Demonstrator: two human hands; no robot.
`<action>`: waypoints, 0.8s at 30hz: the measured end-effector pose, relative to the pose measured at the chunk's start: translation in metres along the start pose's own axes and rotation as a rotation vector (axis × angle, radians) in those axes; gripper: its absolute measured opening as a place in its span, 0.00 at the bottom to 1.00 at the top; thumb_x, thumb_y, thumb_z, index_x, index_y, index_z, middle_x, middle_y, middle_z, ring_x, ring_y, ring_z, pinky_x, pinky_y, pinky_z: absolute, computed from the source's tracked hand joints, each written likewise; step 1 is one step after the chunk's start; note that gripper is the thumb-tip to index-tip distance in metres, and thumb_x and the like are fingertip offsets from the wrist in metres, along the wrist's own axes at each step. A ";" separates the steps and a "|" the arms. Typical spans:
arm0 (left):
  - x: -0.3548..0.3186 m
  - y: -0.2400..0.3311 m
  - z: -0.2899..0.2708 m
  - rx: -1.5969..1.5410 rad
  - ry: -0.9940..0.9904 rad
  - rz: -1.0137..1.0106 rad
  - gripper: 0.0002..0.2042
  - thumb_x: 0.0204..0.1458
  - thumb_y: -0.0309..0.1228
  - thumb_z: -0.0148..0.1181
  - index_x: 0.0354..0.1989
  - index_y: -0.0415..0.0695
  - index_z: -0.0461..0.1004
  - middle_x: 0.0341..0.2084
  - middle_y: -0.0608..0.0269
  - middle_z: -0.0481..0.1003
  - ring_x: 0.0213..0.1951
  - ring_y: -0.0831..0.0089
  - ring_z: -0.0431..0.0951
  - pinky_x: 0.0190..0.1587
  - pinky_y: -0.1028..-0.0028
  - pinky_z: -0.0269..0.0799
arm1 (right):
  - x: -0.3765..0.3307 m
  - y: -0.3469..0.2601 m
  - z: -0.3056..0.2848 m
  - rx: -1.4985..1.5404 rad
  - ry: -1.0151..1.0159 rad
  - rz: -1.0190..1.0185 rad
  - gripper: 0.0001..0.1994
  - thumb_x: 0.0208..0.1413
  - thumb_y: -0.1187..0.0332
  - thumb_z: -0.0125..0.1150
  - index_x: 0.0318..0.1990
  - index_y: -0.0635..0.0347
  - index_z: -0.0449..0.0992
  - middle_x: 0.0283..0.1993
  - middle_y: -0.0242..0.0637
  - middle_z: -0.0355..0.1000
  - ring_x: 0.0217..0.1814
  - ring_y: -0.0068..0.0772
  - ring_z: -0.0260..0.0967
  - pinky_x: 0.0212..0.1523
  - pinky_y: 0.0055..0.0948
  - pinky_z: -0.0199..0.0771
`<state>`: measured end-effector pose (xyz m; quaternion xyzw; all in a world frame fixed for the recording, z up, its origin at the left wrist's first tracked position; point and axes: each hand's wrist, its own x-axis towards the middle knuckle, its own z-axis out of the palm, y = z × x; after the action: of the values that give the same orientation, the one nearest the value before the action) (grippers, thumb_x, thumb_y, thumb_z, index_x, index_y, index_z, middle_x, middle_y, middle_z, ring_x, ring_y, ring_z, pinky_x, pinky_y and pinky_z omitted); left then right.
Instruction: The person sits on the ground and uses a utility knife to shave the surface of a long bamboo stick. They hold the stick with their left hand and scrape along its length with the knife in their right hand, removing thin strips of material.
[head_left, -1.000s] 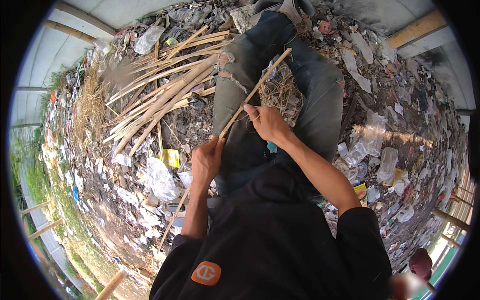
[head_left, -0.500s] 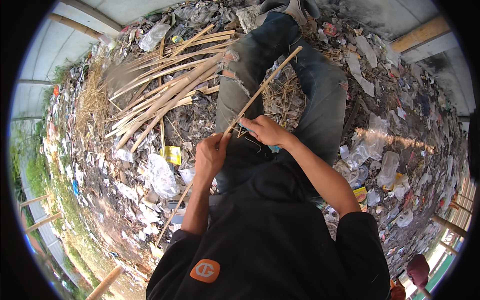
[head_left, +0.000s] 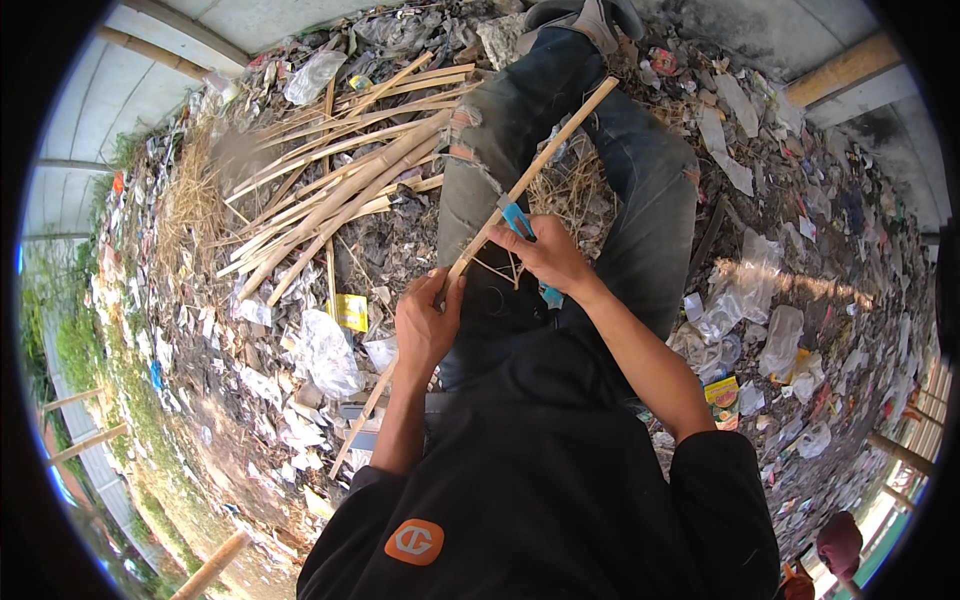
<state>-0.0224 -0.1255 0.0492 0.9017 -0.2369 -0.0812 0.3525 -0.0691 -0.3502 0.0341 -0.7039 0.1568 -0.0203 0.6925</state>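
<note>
I have a long bamboo strip [head_left: 550,155] slanting across the middle of my view, far end toward one o'clock, near end toward seven. My left hand [head_left: 427,322] pinches it between thumb and fingers; toward two o'clock from there, my right hand [head_left: 550,258] is wrapped around a blue cutter [head_left: 516,219]. The cutter's blade end overlaps the strip; I can't tell whether it bites in. Thin slivers [head_left: 517,280] hang just below that hand. Behind are dark, torn jeans [head_left: 650,220]. At ten o'clock a strip pile [head_left: 350,205] lies on littered ground [head_left: 850,290], with a yellow packet [head_left: 352,312] at nine and a clear plastic bag [head_left: 328,355] at eight.
</note>
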 end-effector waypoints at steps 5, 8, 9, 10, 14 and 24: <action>-0.004 0.010 0.006 -0.005 0.037 0.047 0.17 0.59 0.32 0.66 0.55 0.39 0.81 0.28 0.51 0.78 0.26 0.53 0.78 0.33 0.59 0.73 | 0.008 0.020 0.004 -0.289 0.185 -0.224 0.15 0.59 0.58 0.73 0.28 0.61 0.82 0.14 0.31 0.64 0.18 0.26 0.57 0.23 0.38 0.58; -0.010 0.001 0.001 -0.012 0.102 0.146 0.17 0.59 0.31 0.67 0.56 0.41 0.81 0.26 0.54 0.75 0.24 0.54 0.77 0.30 0.59 0.72 | 0.011 0.003 -0.006 -0.262 0.308 -0.222 0.14 0.59 0.62 0.72 0.28 0.63 0.80 0.15 0.36 0.66 0.18 0.33 0.62 0.23 0.36 0.62; -0.014 -0.008 -0.001 0.024 0.069 0.150 0.17 0.59 0.30 0.67 0.56 0.40 0.81 0.26 0.54 0.75 0.24 0.56 0.76 0.30 0.61 0.72 | 0.014 0.001 -0.011 -0.245 0.364 -0.242 0.14 0.59 0.62 0.72 0.28 0.63 0.79 0.16 0.37 0.67 0.18 0.34 0.64 0.24 0.36 0.63; -0.020 -0.020 -0.004 0.058 0.034 0.154 0.17 0.59 0.28 0.67 0.57 0.40 0.81 0.25 0.54 0.75 0.24 0.59 0.76 0.29 0.62 0.71 | 0.015 -0.004 -0.018 -0.262 0.376 -0.246 0.12 0.60 0.64 0.70 0.30 0.63 0.80 0.17 0.40 0.68 0.18 0.38 0.67 0.24 0.35 0.66; -0.023 -0.026 -0.004 0.118 -0.001 0.136 0.16 0.59 0.26 0.67 0.56 0.40 0.81 0.23 0.54 0.74 0.23 0.60 0.75 0.28 0.63 0.70 | 0.006 -0.015 -0.013 -0.380 0.362 -0.429 0.11 0.62 0.66 0.69 0.30 0.60 0.76 0.18 0.34 0.67 0.17 0.26 0.63 0.23 0.29 0.63; -0.004 -0.027 -0.005 -0.025 -0.062 0.001 0.12 0.63 0.30 0.63 0.50 0.38 0.82 0.26 0.48 0.79 0.27 0.55 0.81 0.31 0.62 0.73 | -0.026 -0.022 0.010 -0.398 0.196 -0.355 0.10 0.57 0.65 0.73 0.38 0.59 0.77 0.26 0.40 0.76 0.24 0.44 0.75 0.25 0.33 0.72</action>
<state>-0.0148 -0.1033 0.0347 0.8942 -0.2470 -0.1121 0.3561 -0.0870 -0.3338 0.0600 -0.8371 0.0981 -0.1782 0.5078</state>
